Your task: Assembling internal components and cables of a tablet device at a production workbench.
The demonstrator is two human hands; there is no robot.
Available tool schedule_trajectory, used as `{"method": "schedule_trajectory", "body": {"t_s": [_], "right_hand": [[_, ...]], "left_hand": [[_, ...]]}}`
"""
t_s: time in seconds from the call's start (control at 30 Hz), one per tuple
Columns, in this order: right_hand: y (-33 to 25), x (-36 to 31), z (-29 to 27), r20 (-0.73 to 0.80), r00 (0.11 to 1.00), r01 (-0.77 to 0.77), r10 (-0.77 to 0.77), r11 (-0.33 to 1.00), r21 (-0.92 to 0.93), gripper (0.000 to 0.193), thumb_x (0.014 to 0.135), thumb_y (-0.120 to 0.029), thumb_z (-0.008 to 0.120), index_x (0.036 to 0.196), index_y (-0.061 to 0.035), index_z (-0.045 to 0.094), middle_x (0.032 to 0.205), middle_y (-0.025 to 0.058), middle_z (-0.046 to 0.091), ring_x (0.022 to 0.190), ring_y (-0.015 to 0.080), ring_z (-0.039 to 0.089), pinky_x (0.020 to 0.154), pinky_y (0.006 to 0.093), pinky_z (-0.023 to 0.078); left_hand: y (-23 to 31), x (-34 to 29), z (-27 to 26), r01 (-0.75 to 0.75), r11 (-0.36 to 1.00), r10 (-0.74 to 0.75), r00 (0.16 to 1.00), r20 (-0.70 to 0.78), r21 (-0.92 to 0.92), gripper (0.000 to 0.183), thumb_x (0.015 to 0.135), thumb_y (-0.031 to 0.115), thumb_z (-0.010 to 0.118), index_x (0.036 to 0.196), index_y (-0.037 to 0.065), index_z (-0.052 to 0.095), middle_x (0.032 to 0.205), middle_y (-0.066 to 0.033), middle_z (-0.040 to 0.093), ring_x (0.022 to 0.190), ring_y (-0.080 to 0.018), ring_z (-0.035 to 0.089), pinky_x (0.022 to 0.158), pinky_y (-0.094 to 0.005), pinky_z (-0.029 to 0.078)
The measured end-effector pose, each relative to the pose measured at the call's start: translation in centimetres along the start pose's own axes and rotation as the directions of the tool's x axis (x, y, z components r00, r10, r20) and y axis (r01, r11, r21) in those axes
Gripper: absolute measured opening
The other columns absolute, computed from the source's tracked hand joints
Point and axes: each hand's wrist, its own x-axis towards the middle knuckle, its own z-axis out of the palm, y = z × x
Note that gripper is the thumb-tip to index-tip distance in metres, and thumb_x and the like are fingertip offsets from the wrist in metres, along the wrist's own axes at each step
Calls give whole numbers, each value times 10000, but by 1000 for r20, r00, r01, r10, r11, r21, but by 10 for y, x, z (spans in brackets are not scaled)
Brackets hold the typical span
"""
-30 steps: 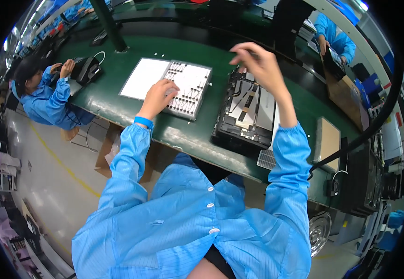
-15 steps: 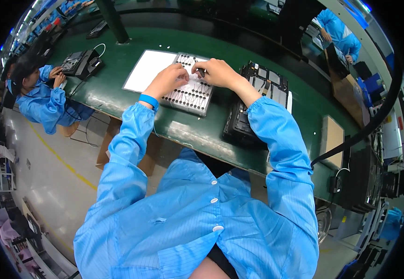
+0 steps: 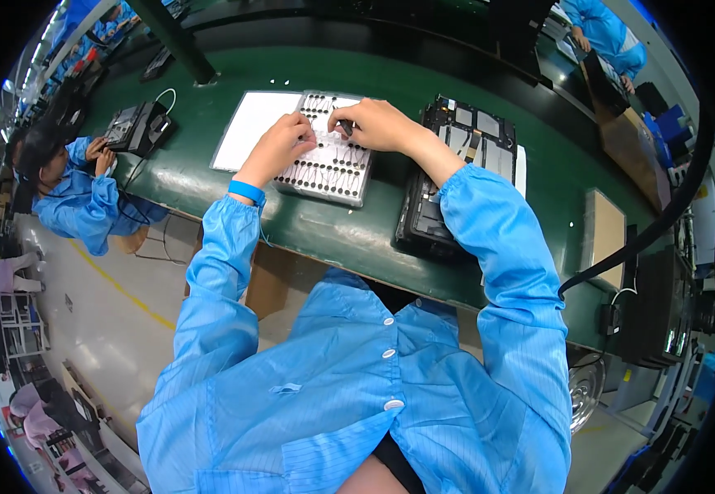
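A pale tray (image 3: 324, 194) on the green bench holds rows of small round black parts with thin wires (image 3: 337, 170). My left hand (image 3: 278, 146), a blue band at its wrist, is over the tray's left side with its fingertips pinched together. Whatever they hold is too small to make out. From the right, my right hand (image 3: 380, 125) reaches over the tray with curled fingers closed on a small dark object (image 3: 346, 127), its kind unclear. The fingertips of both hands are close together but apart. A white sheet (image 3: 250, 132) lies by the tray, left of it.
Right of the tray stands a stack of black device housings (image 3: 431, 216) with exposed inner parts. A tan board (image 3: 606, 235) lies farther right, near a thick black cable (image 3: 654, 230). At the left, a co-worker (image 3: 77, 193) handles a black device (image 3: 135, 128) on the same bench (image 3: 349, 247).
The view has shifted slightly. Both hands stay over the tray with fingers closed, and the fingertips have moved only a little. The dark object remains in my right hand.
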Motion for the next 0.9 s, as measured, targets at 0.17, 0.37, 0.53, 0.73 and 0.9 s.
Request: {"method": "schedule_trajectory", "body": {"t_s": [0.17,0.37,0.53,0.73,0.9], "right_hand": [[3,-3,0,3,1000,-14,14,999,44,258,820,-80,606,1050,-169,682,842,83,715,803,300,678,721,399,521],[-3,-1,-1,-34,999,5,-6,1000,-18,224,840,-114,628,1050,-167,681,803,91,712,776,300,677,691,416,508],[3,0,3,-20,1000,4,-4,1000,30,155,880,-188,652,1031,-166,680,773,114,695,763,315,670,681,428,501],[3,-3,1,-63,998,2,-4,1000,-24,143,861,-220,674,984,-147,674,788,120,693,758,325,661,682,435,506],[5,-1,-2,-66,998,1,0,1000,20,148,859,-229,678,980,-145,683,816,97,699,751,302,660,682,419,512]], "left_hand": [[7,-3,6,-19,1000,19,1000,-10,25,87,878,61,657,921,19,594,1011,-106,570,1021,-289,553,884,-363,465],[12,-1,19,128,951,-165,980,-111,-282,92,937,53,616,994,-11,581,900,-117,633,832,-216,612,774,-326,498],[19,3,21,132,935,-190,970,-153,-328,110,947,52,616,1023,-21,584,904,-105,664,839,-178,633,785,-307,506],[19,-1,23,27,977,-77,969,-233,-212,207,906,61,670,1093,-5,610,975,-118,686,947,-245,668,855,-338,516],[26,2,23,42,970,-119,941,-317,-239,198,895,100,689,1074,18,668,1030,-133,701,994,-285,675,869,-364,516]]}}
